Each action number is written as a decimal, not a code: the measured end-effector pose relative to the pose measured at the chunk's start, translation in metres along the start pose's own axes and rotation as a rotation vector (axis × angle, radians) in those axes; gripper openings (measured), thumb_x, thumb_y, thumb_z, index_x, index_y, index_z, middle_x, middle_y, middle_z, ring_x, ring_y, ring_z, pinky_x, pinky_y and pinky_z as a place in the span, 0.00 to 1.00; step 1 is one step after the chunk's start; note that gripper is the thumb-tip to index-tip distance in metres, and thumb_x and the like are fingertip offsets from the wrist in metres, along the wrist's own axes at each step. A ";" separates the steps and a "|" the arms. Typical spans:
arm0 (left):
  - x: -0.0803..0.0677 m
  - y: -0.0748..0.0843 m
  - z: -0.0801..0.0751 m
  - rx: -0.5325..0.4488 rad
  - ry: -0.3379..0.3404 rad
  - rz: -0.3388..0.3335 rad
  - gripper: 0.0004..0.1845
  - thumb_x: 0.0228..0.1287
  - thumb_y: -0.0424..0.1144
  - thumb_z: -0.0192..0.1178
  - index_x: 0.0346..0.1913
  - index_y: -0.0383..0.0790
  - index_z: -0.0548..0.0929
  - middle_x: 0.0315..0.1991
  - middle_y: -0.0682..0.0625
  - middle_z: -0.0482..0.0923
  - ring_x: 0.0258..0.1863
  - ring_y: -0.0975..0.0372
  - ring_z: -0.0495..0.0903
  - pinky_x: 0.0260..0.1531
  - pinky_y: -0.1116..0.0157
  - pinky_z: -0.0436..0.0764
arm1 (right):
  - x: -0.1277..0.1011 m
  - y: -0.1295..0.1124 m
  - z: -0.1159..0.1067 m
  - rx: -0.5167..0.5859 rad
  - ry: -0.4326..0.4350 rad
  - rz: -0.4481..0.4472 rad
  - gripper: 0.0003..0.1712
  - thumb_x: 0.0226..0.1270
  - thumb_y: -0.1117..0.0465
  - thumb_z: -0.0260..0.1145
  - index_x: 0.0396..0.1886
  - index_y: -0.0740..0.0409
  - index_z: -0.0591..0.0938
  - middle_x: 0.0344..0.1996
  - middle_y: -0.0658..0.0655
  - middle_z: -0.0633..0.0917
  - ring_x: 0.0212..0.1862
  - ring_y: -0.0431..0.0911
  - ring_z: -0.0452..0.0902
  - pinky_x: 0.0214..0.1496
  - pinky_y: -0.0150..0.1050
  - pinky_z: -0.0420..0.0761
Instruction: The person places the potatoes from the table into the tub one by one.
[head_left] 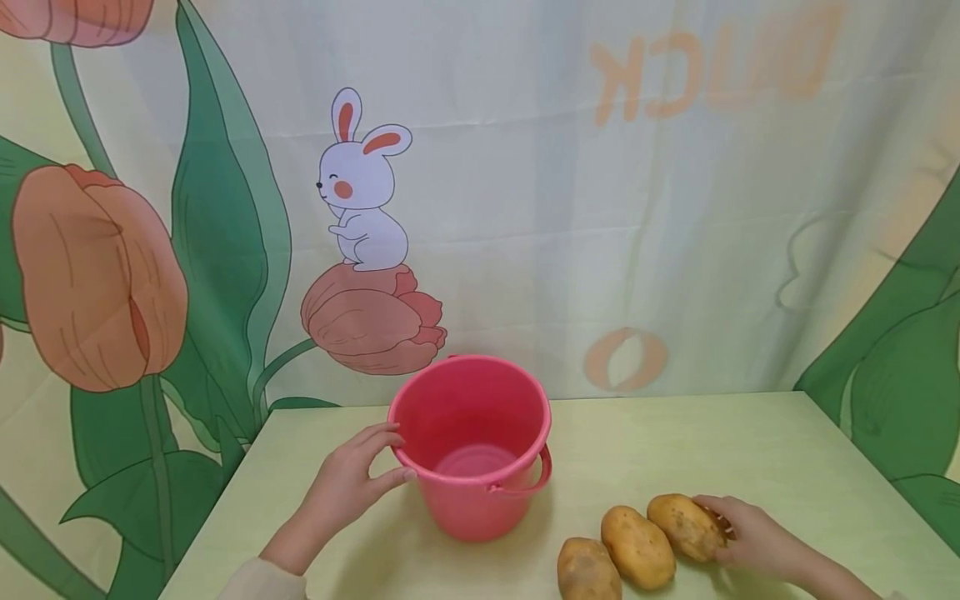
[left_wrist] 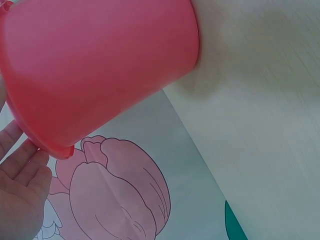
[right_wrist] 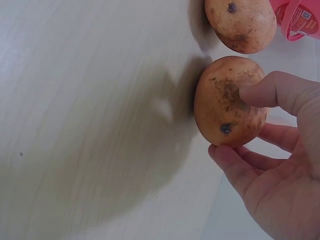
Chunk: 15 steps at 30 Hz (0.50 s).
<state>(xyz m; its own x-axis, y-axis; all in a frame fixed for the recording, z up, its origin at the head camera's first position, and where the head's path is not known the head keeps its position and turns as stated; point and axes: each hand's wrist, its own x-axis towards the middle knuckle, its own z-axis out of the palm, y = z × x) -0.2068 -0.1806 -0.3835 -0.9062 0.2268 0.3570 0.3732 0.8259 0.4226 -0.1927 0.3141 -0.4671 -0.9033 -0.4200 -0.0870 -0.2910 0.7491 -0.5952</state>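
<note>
On the pale green tabletop [head_left: 675,433], the right hand [head_left: 757,542] pinches a firm, fairly heavy brown potato [head_left: 686,527] around its middle; left hand [head_left: 348,483] steadies a light pink plastic bucket [head_left: 472,450] by the rim.

Bucket [head_left: 480,442]: showing plain pink inside and out. Three potatoes [head_left: 637,546]: showing yellow-brown skin with dark spots. Table [head_left: 712,450]: showing pale yellow-green, faintly grained. Backdrop [head_left: 525,167]: displaying orange-pink tulips, green leaves, a white rabbit with red-orange ears and cheek, and faint orange lettering.

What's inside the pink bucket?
The pink bucket looks empty: the head view shows only its bare pink bottom. The near wall hides a little of the floor inside.
</note>
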 end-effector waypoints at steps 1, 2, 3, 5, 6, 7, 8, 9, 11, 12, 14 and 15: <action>0.000 0.000 0.000 0.001 0.000 -0.002 0.19 0.44 0.50 0.67 0.42 0.50 0.79 0.53 0.53 0.73 0.53 0.58 0.72 0.43 0.60 0.80 | 0.000 0.000 0.000 -0.002 0.001 0.000 0.36 0.40 0.67 0.68 0.53 0.75 0.68 0.45 0.64 0.77 0.38 0.38 0.71 0.34 0.32 0.75; 0.000 0.000 0.000 0.001 -0.002 -0.005 0.19 0.44 0.50 0.67 0.42 0.50 0.79 0.53 0.53 0.73 0.54 0.58 0.72 0.43 0.60 0.79 | 0.000 0.000 0.000 0.000 0.000 0.010 0.36 0.40 0.68 0.67 0.53 0.75 0.68 0.45 0.64 0.77 0.39 0.39 0.71 0.35 0.33 0.76; 0.001 0.000 -0.001 0.000 -0.005 -0.011 0.19 0.44 0.50 0.67 0.42 0.50 0.79 0.53 0.53 0.73 0.54 0.58 0.72 0.43 0.60 0.79 | 0.000 -0.001 0.001 0.006 -0.001 0.024 0.36 0.40 0.68 0.67 0.53 0.74 0.68 0.45 0.64 0.76 0.39 0.39 0.71 0.36 0.34 0.76; 0.001 0.001 -0.001 -0.002 -0.015 -0.029 0.20 0.44 0.50 0.67 0.42 0.51 0.79 0.54 0.53 0.73 0.54 0.58 0.71 0.43 0.60 0.79 | 0.000 -0.002 0.001 0.024 -0.004 0.049 0.36 0.40 0.69 0.67 0.53 0.75 0.67 0.45 0.64 0.76 0.39 0.42 0.72 0.37 0.38 0.77; 0.001 0.001 -0.001 -0.004 -0.021 -0.038 0.20 0.44 0.51 0.67 0.42 0.51 0.79 0.54 0.53 0.73 0.55 0.58 0.71 0.43 0.59 0.79 | 0.000 -0.002 0.002 0.037 -0.006 0.065 0.36 0.40 0.70 0.67 0.54 0.75 0.67 0.46 0.65 0.76 0.40 0.44 0.72 0.37 0.40 0.77; 0.001 0.002 -0.001 -0.006 -0.027 -0.046 0.20 0.44 0.51 0.67 0.42 0.51 0.79 0.54 0.54 0.72 0.55 0.58 0.71 0.43 0.59 0.79 | 0.001 -0.003 0.002 0.049 -0.009 0.077 0.36 0.40 0.70 0.67 0.54 0.75 0.67 0.46 0.65 0.76 0.41 0.45 0.72 0.38 0.42 0.77; 0.001 0.002 -0.001 -0.008 -0.031 -0.050 0.20 0.44 0.51 0.66 0.42 0.52 0.79 0.54 0.54 0.72 0.55 0.58 0.71 0.43 0.59 0.79 | 0.001 -0.003 0.003 0.063 -0.012 0.087 0.36 0.40 0.70 0.67 0.54 0.75 0.66 0.47 0.66 0.75 0.41 0.47 0.72 0.39 0.44 0.78; 0.001 0.002 -0.001 -0.008 -0.034 -0.056 0.20 0.44 0.52 0.66 0.43 0.52 0.79 0.54 0.54 0.72 0.55 0.58 0.71 0.43 0.60 0.80 | 0.001 -0.003 0.003 0.071 -0.014 0.079 0.37 0.40 0.70 0.67 0.54 0.76 0.66 0.47 0.67 0.75 0.41 0.48 0.72 0.39 0.46 0.77; 0.001 0.002 -0.001 -0.008 -0.035 -0.056 0.20 0.44 0.52 0.66 0.43 0.52 0.79 0.54 0.54 0.72 0.55 0.58 0.71 0.43 0.60 0.80 | 0.001 -0.003 0.003 0.077 -0.021 0.066 0.38 0.41 0.69 0.68 0.54 0.77 0.65 0.48 0.69 0.74 0.42 0.50 0.72 0.39 0.47 0.77; 0.001 0.003 -0.001 -0.008 -0.035 -0.054 0.20 0.44 0.52 0.66 0.43 0.52 0.79 0.54 0.54 0.72 0.55 0.58 0.71 0.43 0.60 0.80 | 0.001 -0.002 0.003 0.073 -0.023 0.056 0.38 0.41 0.68 0.68 0.54 0.77 0.65 0.49 0.70 0.73 0.43 0.50 0.72 0.39 0.46 0.78; 0.001 0.002 -0.002 -0.007 -0.033 -0.050 0.20 0.44 0.52 0.66 0.42 0.52 0.79 0.55 0.54 0.72 0.55 0.58 0.71 0.43 0.60 0.79 | 0.000 -0.002 0.004 0.075 -0.027 0.034 0.40 0.43 0.65 0.69 0.55 0.77 0.64 0.50 0.71 0.72 0.43 0.49 0.72 0.38 0.43 0.77; 0.001 0.003 -0.002 -0.007 -0.032 -0.049 0.20 0.44 0.52 0.66 0.42 0.52 0.79 0.55 0.54 0.72 0.55 0.58 0.71 0.43 0.60 0.79 | 0.000 -0.002 0.004 0.071 -0.027 0.025 0.41 0.43 0.62 0.70 0.55 0.77 0.63 0.50 0.72 0.72 0.43 0.48 0.72 0.38 0.41 0.77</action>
<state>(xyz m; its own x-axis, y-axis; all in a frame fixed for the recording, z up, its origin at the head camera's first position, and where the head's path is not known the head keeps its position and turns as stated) -0.2066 -0.1791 -0.3807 -0.9293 0.2023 0.3088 0.3293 0.8327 0.4452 -0.1910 0.3103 -0.4688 -0.9011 -0.4158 -0.1234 -0.2444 0.7218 -0.6475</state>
